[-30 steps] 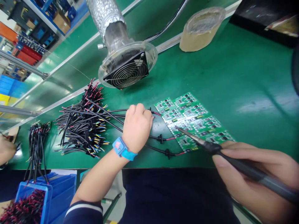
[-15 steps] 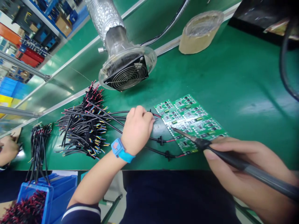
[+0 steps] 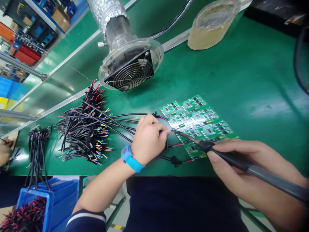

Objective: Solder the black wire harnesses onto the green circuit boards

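My left hand (image 3: 150,133) is closed in a pinch on a black cable, whose red wire end (image 3: 172,131) meets the left edge of the green circuit board panel (image 3: 209,131). In my right hand (image 3: 256,174) is a soldering iron (image 3: 227,157), gripped like a pen. Its tip is at the board edge, right by that wire end; whether they touch I cannot tell. Other black cables (image 3: 175,161) with red leads run to the same edge of the panel, above and below my left hand. My left wrist wears a blue band (image 3: 135,163).
A fume extractor with a fan grille (image 3: 131,75) hangs over the bench. Piled black cables (image 3: 89,129) lie left, beside a smaller bundle (image 3: 40,154). A tape roll (image 3: 212,27) stands at the back. A blue bin (image 3: 64,199) and another person's hand (image 3: 5,151) are far left.
My left hand has moved right, bringing the cable's wire end to the board's edge beside the iron tip. The iron has shifted only slightly. The whole view has shifted a little.
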The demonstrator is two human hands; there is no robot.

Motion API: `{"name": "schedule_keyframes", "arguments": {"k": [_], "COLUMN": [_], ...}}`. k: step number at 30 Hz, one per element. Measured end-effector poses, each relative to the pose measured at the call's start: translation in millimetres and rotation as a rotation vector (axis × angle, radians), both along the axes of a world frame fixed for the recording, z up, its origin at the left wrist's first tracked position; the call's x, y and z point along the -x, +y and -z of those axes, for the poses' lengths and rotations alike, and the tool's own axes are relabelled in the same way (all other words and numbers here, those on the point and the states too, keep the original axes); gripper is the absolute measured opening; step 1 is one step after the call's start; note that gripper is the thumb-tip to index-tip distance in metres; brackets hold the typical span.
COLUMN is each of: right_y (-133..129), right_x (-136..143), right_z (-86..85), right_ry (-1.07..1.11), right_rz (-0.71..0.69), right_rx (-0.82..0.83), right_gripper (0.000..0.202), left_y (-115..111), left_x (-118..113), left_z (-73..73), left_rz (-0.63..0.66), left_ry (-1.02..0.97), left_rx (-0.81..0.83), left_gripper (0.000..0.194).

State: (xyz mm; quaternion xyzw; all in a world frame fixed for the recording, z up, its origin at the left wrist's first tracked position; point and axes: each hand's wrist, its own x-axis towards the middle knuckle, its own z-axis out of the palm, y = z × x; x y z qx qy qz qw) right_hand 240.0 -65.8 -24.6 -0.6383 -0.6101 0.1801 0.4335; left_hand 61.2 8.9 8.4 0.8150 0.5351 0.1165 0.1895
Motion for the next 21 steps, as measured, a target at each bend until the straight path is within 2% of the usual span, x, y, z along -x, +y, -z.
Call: {"name": "schedule_keyframes", "arguments": {"k": [8,15,21], "right_y": [2.9,-0.4,-7.1], "right_x": [-1.3,-4.0,-9.3], "right_z": [-4.0,-0.2,7.3], "right_ry": [-0.083,-0.065,-0.024], "right_rz": [-0.075,-0.084,-0.010], "right_rx": [-0.103,-0.064,0.057], "right_gripper": [0.016,0.016,0.020], "left_y": [-3.6,-4.0,-4.5], "left_x": [-1.0,-0.8,-0.6], "left_z": [1.1,3.9,4.8], "left_rz": [-0.016,-0.015,-0.014], "left_ry": [-0.001,-0.006,-0.016], "left_rx": [-0.023,-0.039,-0.044], "left_gripper": [0.010,0.012,0.011]}}
